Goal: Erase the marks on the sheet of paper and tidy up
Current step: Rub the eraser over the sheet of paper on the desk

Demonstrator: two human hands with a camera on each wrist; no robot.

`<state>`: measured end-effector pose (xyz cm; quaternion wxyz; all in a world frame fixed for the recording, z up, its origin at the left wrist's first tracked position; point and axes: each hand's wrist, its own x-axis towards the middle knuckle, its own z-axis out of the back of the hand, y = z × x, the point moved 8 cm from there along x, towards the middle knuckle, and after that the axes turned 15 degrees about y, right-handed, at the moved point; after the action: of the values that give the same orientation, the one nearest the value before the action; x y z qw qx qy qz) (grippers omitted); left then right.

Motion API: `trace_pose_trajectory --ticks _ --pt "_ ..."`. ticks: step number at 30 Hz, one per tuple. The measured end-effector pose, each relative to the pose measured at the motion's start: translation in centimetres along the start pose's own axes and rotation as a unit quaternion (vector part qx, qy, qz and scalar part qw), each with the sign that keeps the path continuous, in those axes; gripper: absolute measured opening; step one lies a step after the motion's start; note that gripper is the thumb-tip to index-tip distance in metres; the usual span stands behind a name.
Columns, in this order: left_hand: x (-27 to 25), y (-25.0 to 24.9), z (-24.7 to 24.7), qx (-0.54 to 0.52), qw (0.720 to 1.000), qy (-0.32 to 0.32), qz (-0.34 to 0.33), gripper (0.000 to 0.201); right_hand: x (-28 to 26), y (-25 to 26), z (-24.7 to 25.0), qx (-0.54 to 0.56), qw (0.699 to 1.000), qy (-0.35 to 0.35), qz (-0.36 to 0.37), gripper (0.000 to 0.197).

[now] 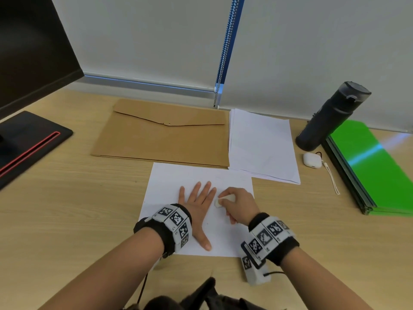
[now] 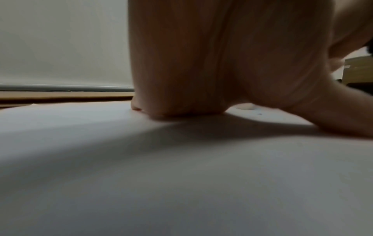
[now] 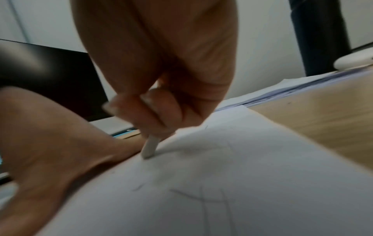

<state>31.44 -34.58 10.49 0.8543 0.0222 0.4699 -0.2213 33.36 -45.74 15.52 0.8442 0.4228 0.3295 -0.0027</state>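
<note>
The fingers of the right hand pinch a white eraser, its tip pressed to the sheet of paper. The left hand lies flat, fingers straight, pinning the sheet just beside the eraser. The sheet lies at the near middle of the surface. Faint marks remain. The paper is probably thin, light and easily creased: hold it down close to the rubbing point. The eraser looks small and soft: grip it near the tip.
</note>
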Motion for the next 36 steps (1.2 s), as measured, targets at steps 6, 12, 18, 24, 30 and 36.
trace_pose_trajectory --ticks 6,12,18,24,30,36 --pt "0.1 0.0 0.0 -0.001 1.0 0.004 -0.002 0.149 -0.6 -0.5 -1.1 -0.06 0.994 0.084 -0.019 0.006" --pt "0.0 -0.1 0.0 0.003 1.0 0.007 0.0 0.149 -1.4 -0.9 -1.3 -0.044 0.999 0.029 -0.003 0.007" --pt "-0.1 -0.1 0.0 0.011 1.0 0.009 -0.001 0.148 -0.4 -0.3 -0.5 -0.013 1.0 0.02 -0.005 0.006" --pt "-0.2 -0.2 0.0 0.003 1.0 0.011 0.001 0.147 -1.9 -1.0 -3.2 -0.028 0.995 0.091 -0.018 0.007" --pt "-0.3 -0.1 0.1 0.001 1.0 0.008 -0.001 0.148 0.9 -0.8 2.2 0.046 0.997 -0.054 -0.034 0.006" --pt "-0.2 -0.2 0.1 0.003 1.0 0.017 0.003 0.148 -0.7 -0.6 -1.5 -0.035 0.998 0.03 -0.034 0.018"
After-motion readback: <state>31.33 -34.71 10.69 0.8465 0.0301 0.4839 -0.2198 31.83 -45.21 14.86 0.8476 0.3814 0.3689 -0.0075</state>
